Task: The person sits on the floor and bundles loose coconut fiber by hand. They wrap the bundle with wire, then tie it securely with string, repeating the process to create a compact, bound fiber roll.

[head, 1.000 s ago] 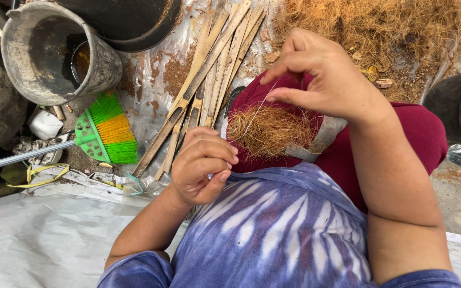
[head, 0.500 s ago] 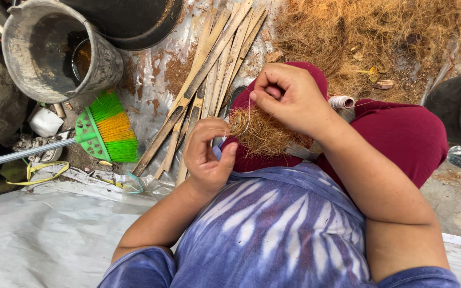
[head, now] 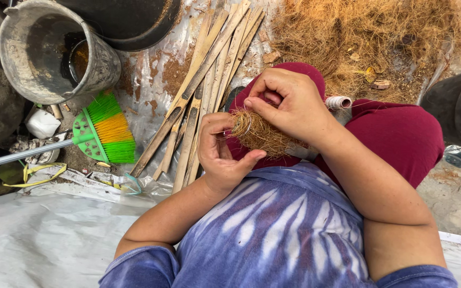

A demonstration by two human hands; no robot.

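A small bundle of brown coconut fibre [head: 262, 134] rests over my knee, which is covered in maroon cloth [head: 401, 133]. My right hand [head: 289, 104] lies on top of the bundle, its fingertips pinching the fibre's left end. My left hand [head: 220, 154] cups the bundle from the left, thumb beneath it and fingers curled at its edge. A thin pale thread seems to loop around the fibre between the two hands. A small spool of white thread [head: 339, 102] lies on my leg just right of my right hand.
A pile of loose coconut fibre [head: 369, 37] lies ahead. Several bamboo slats [head: 204, 90] fan out on the ground. At left are a grey bucket [head: 54, 50], a green and yellow broom [head: 102, 130] and a white sheet [head: 38, 240]. A dark tub [head: 457, 106] stands at right.
My right hand has come down from above the knee onto the fibre bundle and now pinches its left end. My left hand has opened from a fist and moved up against the bundle.
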